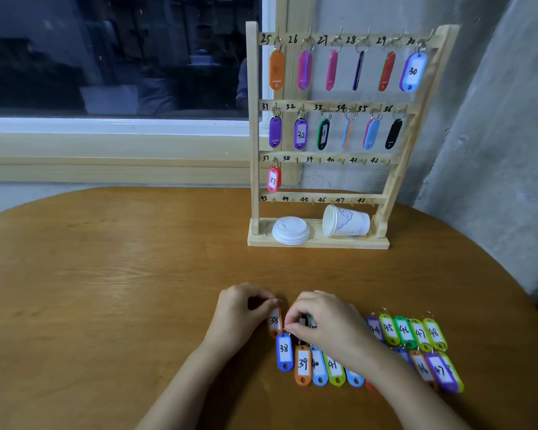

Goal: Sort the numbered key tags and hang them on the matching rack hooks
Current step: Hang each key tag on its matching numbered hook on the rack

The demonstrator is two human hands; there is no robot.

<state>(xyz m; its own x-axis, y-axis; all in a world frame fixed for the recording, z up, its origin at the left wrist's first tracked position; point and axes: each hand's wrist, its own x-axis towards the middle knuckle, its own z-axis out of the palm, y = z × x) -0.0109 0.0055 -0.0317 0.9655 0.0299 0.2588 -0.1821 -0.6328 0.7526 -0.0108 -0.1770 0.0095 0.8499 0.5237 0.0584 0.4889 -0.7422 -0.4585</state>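
Sorted tags [333, 364] lie lower centre-right of frame. L hand [241, 315] pinches orange tag 38 [274, 321] by its top. R hand [326, 321] is curled against it, hold unclear. Step: picking up 38. Nxt, prob.: lift to bare hook 38 [296, 159] on rack [254, 125], upper right.

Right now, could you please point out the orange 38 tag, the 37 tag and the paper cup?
orange 38 tag [274, 320]: head view, on its white label.
37 tag [273, 180]: head view, on its white label.
paper cup [350, 223]: head view, on its side wall.
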